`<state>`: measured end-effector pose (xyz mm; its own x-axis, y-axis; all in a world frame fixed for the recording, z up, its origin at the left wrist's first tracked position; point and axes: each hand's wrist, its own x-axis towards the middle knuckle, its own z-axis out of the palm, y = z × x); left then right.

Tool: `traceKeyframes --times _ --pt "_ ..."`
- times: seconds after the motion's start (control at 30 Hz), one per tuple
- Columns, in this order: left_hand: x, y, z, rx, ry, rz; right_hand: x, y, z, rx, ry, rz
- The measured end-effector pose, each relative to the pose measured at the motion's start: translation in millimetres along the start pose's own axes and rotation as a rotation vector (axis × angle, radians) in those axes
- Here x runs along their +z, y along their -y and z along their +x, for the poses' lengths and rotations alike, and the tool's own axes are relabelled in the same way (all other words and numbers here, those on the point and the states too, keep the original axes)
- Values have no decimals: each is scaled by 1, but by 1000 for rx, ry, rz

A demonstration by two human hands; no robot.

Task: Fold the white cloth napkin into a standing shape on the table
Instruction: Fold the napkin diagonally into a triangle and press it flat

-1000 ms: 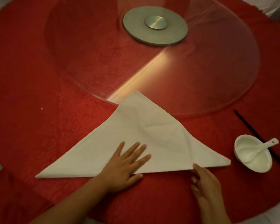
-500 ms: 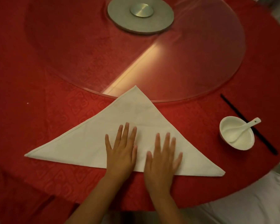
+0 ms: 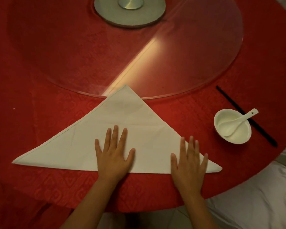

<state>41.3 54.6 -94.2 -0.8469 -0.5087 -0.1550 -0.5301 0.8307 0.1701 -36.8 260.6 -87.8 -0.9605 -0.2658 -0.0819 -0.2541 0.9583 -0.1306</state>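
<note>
Head view, looking down on a round table [image 3: 40,80] draped in a red patterned cloth, near edge curving along the bottom. Set on it toward the far side, a large clear glass turntable [image 3: 205,63] with a grey metal hub [image 3: 130,11] at top centre and a pale streak of light running across the glass. In front of that, lying flat on the red cloth, the white cloth napkin [image 3: 139,119], folded into a wide triangle: long edge nearest the person, point aimed away and just overlapping the turntable rim, not yet standing. Pressed down on the napkin, two bare hands, palms flat and fingers spread, gripping nothing. Left hand [image 3: 113,156] near the middle of the long edge, heel of the palm reaching past it onto the red cloth. Right hand [image 3: 189,160] over the right-hand corner, with the tip of that corner poking out just beyond the little finger. Off to the right, well apart from the napkin, a small white bowl [image 3: 221,116] with a white spoon [image 3: 238,121] resting in it, handle over the rim. Just behind the bowl, black chopsticks [image 3: 228,98] laid diagonally.
</note>
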Motion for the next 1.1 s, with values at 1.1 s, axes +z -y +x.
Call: traceKeyframes --times 1.1 --pt "9 -32 -1 185 -4 -26 -5 -52 5 71 -1 -39"
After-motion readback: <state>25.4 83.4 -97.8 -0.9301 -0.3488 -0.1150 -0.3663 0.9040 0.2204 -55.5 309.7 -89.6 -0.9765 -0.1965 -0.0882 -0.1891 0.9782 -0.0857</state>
